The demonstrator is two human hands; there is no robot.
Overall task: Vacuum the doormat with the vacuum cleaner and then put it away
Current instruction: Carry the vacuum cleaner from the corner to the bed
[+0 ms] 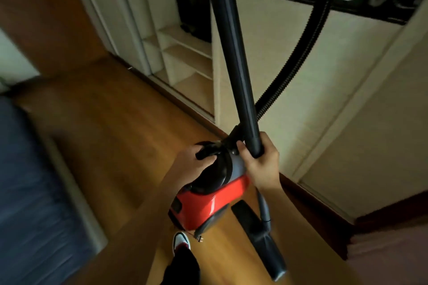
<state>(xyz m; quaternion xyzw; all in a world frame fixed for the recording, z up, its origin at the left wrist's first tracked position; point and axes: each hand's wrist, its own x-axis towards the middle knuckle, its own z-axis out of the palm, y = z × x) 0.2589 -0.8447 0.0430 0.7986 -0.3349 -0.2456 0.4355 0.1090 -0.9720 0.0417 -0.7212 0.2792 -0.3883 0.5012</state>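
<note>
A red and black canister vacuum cleaner (pixel 203 203) hangs above the wooden floor. My left hand (pixel 196 162) grips its black carry handle at the top. My right hand (pixel 261 164) is curled round the black rigid tube (pixel 234 65), which stands almost upright and runs out of the frame at the top. A ribbed black hose (pixel 298 53) curves from the top right down behind the tube. The black floor nozzle (pixel 259 236) hangs below my right hand, just above the floor. The plug (pixel 199 237) dangles under the canister. No doormat is in view.
An open cream wardrobe with shelves (pixel 185 53) stands ahead, its sliding door (pixel 278 65) with a dark floral band to the right. A dark blue bed (pixel 27 192) fills the left. My foot in a white shoe (pixel 181 242) is below the canister. Wooden floor (pixel 104 122) lies between.
</note>
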